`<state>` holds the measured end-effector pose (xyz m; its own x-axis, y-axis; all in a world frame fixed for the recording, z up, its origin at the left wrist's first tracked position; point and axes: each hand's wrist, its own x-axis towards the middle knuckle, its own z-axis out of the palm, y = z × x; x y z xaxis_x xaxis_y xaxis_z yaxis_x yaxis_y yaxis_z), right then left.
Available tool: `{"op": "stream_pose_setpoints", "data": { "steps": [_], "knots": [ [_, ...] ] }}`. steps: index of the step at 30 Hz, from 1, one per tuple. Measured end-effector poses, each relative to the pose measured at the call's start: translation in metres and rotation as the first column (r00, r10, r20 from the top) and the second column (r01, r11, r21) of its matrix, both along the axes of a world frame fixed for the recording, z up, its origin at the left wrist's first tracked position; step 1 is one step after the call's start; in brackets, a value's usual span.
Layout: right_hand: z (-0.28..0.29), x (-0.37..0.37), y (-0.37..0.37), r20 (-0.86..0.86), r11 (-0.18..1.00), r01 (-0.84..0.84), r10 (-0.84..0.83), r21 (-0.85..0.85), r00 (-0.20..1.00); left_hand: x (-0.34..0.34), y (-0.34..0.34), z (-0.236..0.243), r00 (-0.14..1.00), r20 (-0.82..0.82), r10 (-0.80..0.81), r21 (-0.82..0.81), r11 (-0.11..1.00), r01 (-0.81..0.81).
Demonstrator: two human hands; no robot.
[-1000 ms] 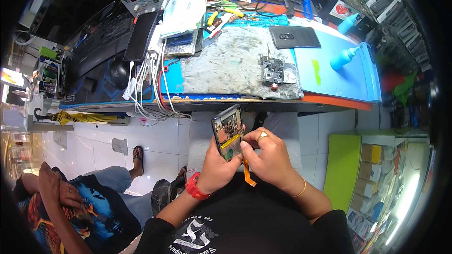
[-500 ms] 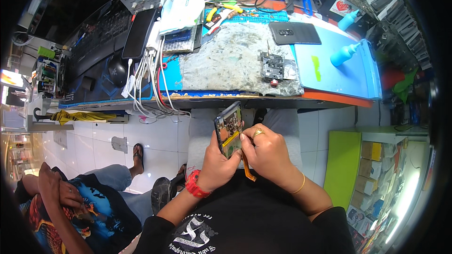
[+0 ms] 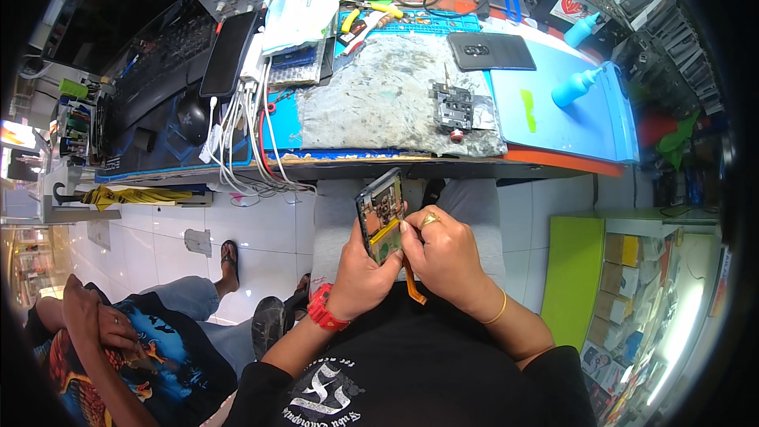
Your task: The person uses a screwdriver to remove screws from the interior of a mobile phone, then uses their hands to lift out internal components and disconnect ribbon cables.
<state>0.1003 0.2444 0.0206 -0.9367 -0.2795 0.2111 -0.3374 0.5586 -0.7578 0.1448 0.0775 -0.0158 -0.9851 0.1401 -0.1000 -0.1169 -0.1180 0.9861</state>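
Observation:
My left hand (image 3: 363,277) is closed around an opened smartphone (image 3: 380,213), held tilted above my lap. The phone's bared inside faces up, showing circuit parts, a bright yellow strip (image 3: 384,232) across the middle and a greenish lower section. At the phone's right edge, by the end of that strip, my right hand (image 3: 444,251) has its thumb and fingers drawn together. What they pinch there, if anything, is hidden. An orange flex cable (image 3: 413,288) dangles from the phone's lower end, between my two hands.
Beyond the phone is a workbench with a stained grey mat (image 3: 371,99), a dark phone back cover (image 3: 492,52), a small black metal holder (image 3: 455,107) and a blue bottle (image 3: 575,88). White cables (image 3: 237,126) hang over its edge. Another person (image 3: 134,348) sits at lower left, arms folded.
The phone has tipped slightly, so a little more of its inside shows. Both hands keep nearly the same hold; the whole view has shifted a little.

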Motion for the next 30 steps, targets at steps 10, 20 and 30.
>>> {"op": "stream_pose_setpoints", "data": {
  "steps": [10, 20, 30],
  "knots": [
    [0.0, -0.001, 0.004, 0.065, 0.997, -0.009, 0.014, -0.08, 0.998, 0.001, 0.0, 0.003, 0.999, 0.041, 0.012, 0.078, 0.997, -0.015],
    [0.001, 0.0, 0.002, 0.099, 0.994, 0.018, -0.008, -0.105, 0.995, 0.001, 0.002, 0.003, 1.0, 0.021, 0.023, 0.069, 0.997, -0.025],
    [0.004, -0.002, 0.0, 0.117, 0.998, 0.044, -0.038, -0.043, 0.992, 0.005, 0.004, -0.012, 0.989, -0.137, 0.057, -0.246, 0.965, -0.089]
  ]
}}
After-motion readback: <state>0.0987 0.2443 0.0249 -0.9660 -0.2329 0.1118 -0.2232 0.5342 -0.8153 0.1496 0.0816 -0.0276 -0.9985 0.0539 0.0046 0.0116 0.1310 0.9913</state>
